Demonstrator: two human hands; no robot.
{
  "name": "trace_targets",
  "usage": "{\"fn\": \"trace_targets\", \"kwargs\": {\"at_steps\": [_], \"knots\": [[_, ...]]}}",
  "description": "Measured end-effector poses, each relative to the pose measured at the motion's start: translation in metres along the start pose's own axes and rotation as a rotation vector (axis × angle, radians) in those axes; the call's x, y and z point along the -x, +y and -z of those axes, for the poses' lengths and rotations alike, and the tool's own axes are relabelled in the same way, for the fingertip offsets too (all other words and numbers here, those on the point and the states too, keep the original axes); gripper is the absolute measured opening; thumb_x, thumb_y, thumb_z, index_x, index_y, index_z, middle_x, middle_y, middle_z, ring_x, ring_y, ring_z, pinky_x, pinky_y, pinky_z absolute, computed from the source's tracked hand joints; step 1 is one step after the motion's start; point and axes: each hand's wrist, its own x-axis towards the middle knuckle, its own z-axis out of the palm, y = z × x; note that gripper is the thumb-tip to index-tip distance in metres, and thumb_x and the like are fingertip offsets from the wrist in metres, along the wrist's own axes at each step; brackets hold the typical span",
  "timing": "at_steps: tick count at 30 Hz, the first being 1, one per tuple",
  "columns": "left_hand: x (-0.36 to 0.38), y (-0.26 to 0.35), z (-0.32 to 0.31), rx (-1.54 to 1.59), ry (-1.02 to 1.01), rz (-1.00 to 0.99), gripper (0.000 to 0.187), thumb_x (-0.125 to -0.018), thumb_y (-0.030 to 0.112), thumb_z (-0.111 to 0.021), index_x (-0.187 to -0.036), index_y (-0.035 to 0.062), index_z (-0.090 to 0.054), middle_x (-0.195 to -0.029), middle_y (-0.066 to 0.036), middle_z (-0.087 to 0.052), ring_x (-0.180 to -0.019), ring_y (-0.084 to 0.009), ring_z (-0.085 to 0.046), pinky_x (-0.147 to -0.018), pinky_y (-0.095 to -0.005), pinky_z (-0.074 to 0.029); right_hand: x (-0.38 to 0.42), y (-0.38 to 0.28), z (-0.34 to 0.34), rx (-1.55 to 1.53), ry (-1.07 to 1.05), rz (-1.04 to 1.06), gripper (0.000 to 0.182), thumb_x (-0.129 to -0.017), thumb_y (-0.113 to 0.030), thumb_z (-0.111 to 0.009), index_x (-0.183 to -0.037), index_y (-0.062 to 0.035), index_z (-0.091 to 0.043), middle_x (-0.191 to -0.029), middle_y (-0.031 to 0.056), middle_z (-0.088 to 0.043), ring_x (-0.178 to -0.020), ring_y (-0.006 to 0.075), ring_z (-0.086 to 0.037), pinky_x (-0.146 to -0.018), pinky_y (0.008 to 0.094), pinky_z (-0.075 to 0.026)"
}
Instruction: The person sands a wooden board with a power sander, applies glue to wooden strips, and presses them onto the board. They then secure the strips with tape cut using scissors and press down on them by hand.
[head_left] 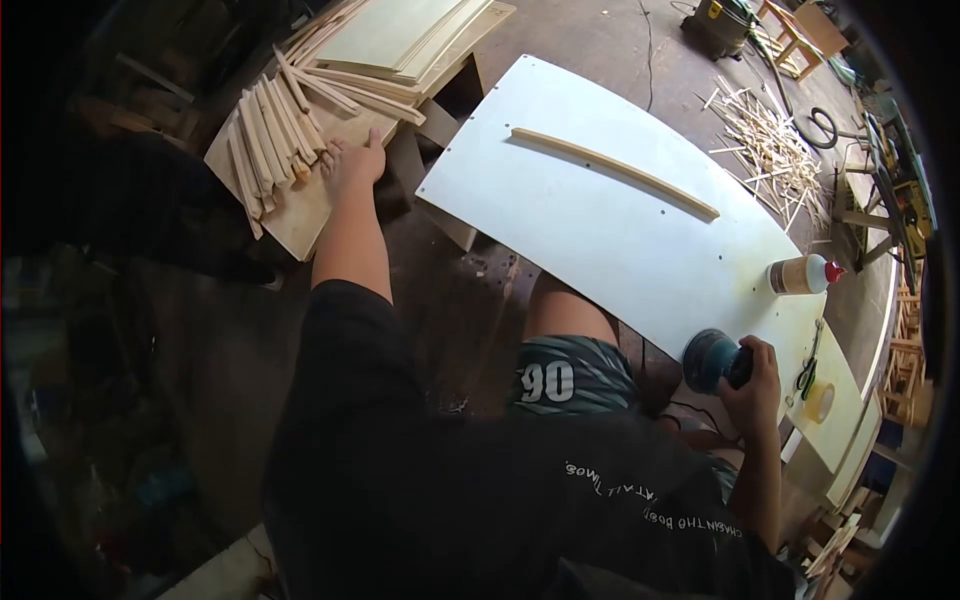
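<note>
Where round, the sander [710, 362] teal.

Over on the left, a bundle of pale wooden strips [268, 135] lies fanned in loose rows on a brown panel, near ends uneven, the left hand [355, 162] at its right side. On the right, a round teal-and-black power tool [710, 362] sits at the near edge of the white surface [600, 225], the right hand [755, 385] around its black end. One single strip [615, 172] lies by itself across the far part of that surface, slanting from far left to nearer right, straight and whole, small dark holes dotted around it.
</note>
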Motion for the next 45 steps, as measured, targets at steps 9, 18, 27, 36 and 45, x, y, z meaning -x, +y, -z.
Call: {"fn": "trace_targets", "kwargs": {"at_steps": [9,18,27,36,45], "knots": [[0.025,-0.049,-0.008,-0.022,0.098,-0.028,0.102,-0.101,0.072,-0.038,-0.166,-0.0029,-0.015,-0.175,-0.018,-0.015,-0.163,-0.0317,-0.013,-0.132,-0.0413,-0.012,0.003,0.002,0.005,-0.032,-0.004,0.023,0.059,-0.070,-0.005,-0.075,-0.126,-0.0085,-0.057,-0.118,0.0163,-0.061,-0.111,0.0390,-0.062,-0.096,0.0457,-0.053],[0.088,-0.107,0.033,-0.015,0.070,0.256,0.101,-0.102,0.073,-0.034,-0.165,-0.0034,-0.019,-0.175,-0.019,-0.016,-0.162,-0.0331,-0.016,-0.130,-0.0438,-0.020,0.003,0.011,0.009,-0.036,-0.010,0.019,0.059,-0.070,-0.005,-0.078,-0.125,-0.0109,-0.058,-0.119,0.0143,-0.062,-0.114,0.0384,-0.062,-0.096,0.0471,-0.053],[0.363,-0.401,-0.163,-0.325,-0.809,-0.036,0.100,-0.101,0.079,-0.020,-0.135,-0.0031,-0.065,-0.128,-0.026,-0.069,-0.123,-0.0376,-0.065,-0.105,-0.0504,-0.047,0.007,0.012,0.005,0.010,-0.002,0.042,0.057,-0.071,-0.006,-0.076,-0.126,-0.0112,-0.060,-0.122,0.0138,-0.062,-0.113,0.0374,-0.063,-0.096,0.0464,-0.054],[0.205,-0.206,-0.220,1.127,-0.375,0.512,0.093,-0.105,0.074,-0.030,-0.142,-0.0055,-0.060,-0.154,-0.018,-0.057,-0.144,-0.0252,-0.050,-0.117,-0.0398,-0.037,0.003,0.009,0.003,0.041,-0.036,0.079,0.057,-0.072,-0.008,-0.075,-0.126,-0.0108,-0.059,-0.120,0.0141,-0.062,-0.112,0.0364,-0.063,-0.096,0.0461,-0.054],[0.037,-0.043,-0.167,1.644,-0.209,0.327,0.120,-0.091,0.092,-0.003,-0.150,0.0022,-0.056,-0.157,-0.016,-0.053,-0.145,-0.0330,-0.047,-0.128,-0.0497,-0.016,0.004,0.009,0.000,0.068,-0.017,0.084,0.060,-0.070,-0.010,-0.079,-0.126,-0.0110,-0.058,-0.119,0.0145,-0.062,-0.108,0.0363,-0.065,-0.094,0.0448,-0.054]]}}
